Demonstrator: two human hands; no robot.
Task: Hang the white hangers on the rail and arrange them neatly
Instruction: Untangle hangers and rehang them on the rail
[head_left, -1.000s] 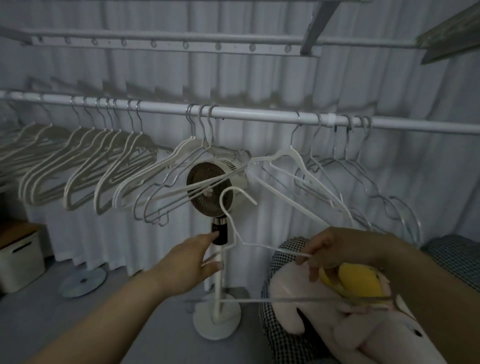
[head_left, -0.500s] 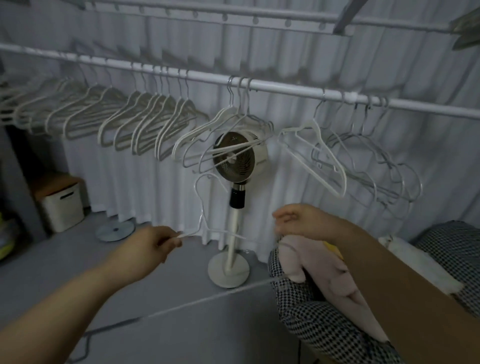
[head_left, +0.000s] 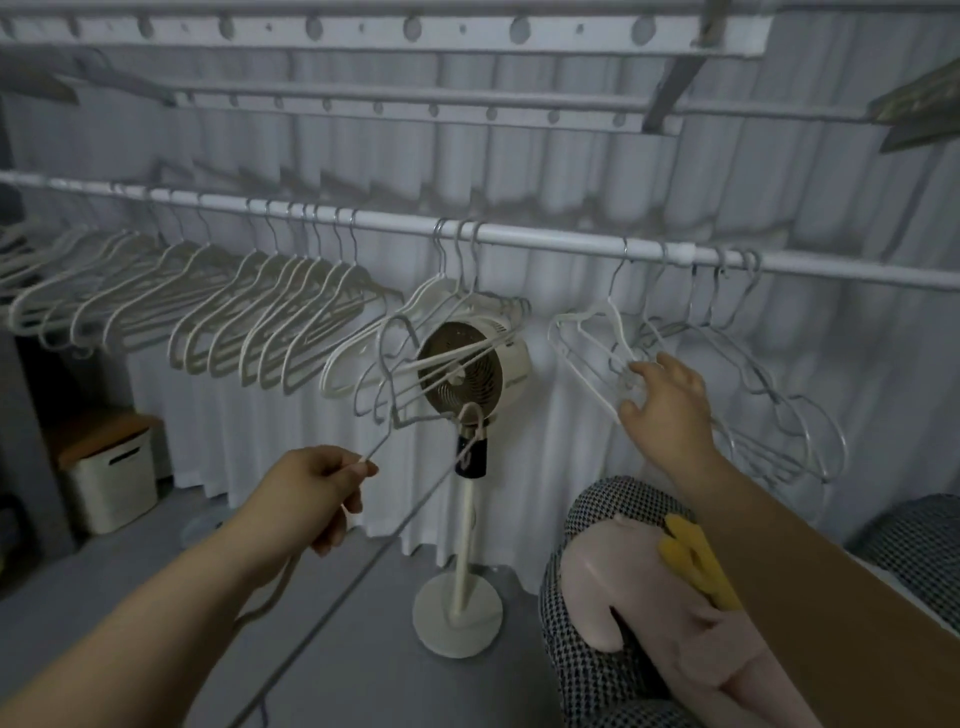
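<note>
A white rail (head_left: 545, 244) runs across the view with several white hangers on it. A tight row of hangers (head_left: 218, 317) fills its left part, a small bunch (head_left: 441, 322) hangs at the middle, and more hang at the right. My left hand (head_left: 317, 493) pinches the shoulder end of a thin white hanger (head_left: 395, 415) held below the rail, its hook up near the middle bunch. My right hand (head_left: 665, 400) reaches up with spread fingers and touches a white hanger (head_left: 592, 353) hanging on the rail at the right.
A white pedestal fan (head_left: 467, 374) stands right behind the middle hangers, its base (head_left: 457, 618) on the grey floor. A checked cushion (head_left: 597, 649) with a pink plush toy (head_left: 649, 613) lies at the lower right. A white storage box (head_left: 111, 483) sits at the left wall.
My right hand let go of the held hanger and rose to the hanger on the rail at the right. My left hand lifted the thin hanger higher, toward the middle bunch.
</note>
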